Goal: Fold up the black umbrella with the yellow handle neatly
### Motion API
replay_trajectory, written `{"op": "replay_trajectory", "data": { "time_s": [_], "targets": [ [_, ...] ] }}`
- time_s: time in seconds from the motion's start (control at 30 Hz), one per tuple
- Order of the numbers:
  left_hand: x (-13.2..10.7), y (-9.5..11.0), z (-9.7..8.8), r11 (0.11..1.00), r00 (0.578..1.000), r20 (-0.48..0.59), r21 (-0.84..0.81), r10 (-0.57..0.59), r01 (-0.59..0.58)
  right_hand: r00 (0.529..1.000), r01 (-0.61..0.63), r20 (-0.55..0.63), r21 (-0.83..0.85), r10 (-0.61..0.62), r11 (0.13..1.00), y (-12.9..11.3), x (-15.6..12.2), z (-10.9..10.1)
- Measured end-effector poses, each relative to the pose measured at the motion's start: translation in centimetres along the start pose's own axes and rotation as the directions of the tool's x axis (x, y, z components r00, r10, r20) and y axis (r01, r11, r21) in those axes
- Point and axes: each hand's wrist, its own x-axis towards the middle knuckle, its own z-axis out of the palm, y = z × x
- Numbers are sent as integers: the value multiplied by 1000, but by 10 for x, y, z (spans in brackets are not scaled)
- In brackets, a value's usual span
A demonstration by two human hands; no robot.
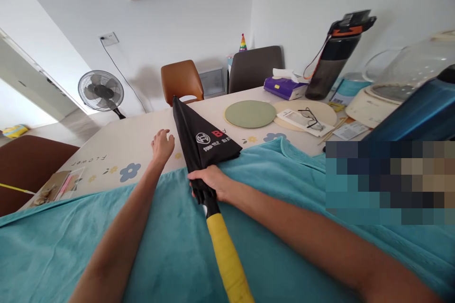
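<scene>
A folded black umbrella (199,137) with white and red print and a yellow handle (229,265) lies across a teal towel (170,246) on the table, its tip pointing away from me. My right hand (211,183) is closed around the umbrella where the black cloth meets the shaft. To the left of the umbrella, my left hand (162,146) rests on the flower-patterned tablecloth (117,151) just past the towel's far edge. Its fingers are loosely curled and hold nothing.
Beyond the umbrella lie a green round mat (250,113), a beige mat with glasses (310,118), a purple tissue box (284,86), a dark bottle (336,59) and a glass-lidded appliance (394,90). Chairs (181,80) and a fan (101,91) stand behind.
</scene>
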Motion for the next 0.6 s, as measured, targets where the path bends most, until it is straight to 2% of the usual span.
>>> {"op": "replay_trajectory", "data": {
  "time_s": [0.07, 0.17, 0.23, 0.27, 0.3, 0.37, 0.43, 0.47, 0.53, 0.6],
  "targets": [
    [-2, 10, -9, 996, 997, -58, -77, 48, -52, 999, -36, 22, 3, 36, 999, 10, 4, 1],
    [-9, 43, -17, 965, 980, -61, -170, 190, -197, 997, -42, 64, 24, 40, 999, 13, 5, 1],
    [-16, 72, -16, 934, 954, 21, -214, 298, -286, 996, -24, 83, 31, 21, 999, 11, 3, 0],
    [-19, 86, -13, 915, 925, 108, -227, 364, -333, 995, -14, 99, 34, 10, 999, 10, 2, -1],
    [-21, 99, -8, 888, 872, 207, -226, 444, -399, 993, -6, 117, 37, 2, 999, 9, 2, -2],
    [-22, 121, 5, 819, 724, 390, -187, 568, -542, 989, -3, 148, 42, -4, 999, 9, 2, -5],
    [-20, 137, 20, 753, 575, 564, -135, 593, -644, 986, -6, 164, 39, 0, 999, 9, 3, -6],
    [-18, 143, 27, 728, 515, 631, -119, 580, -675, 985, -4, 170, 35, -1, 999, 10, 4, -7],
    [-14, 149, 40, 699, 443, 703, -106, 555, -707, 982, 4, 187, 24, -9, 1000, 11, 5, -8],
    [-11, 151, 48, 687, 423, 718, -106, 553, -719, 979, 14, 203, 19, -17, 1000, 11, 6, -8]
  ]
}}
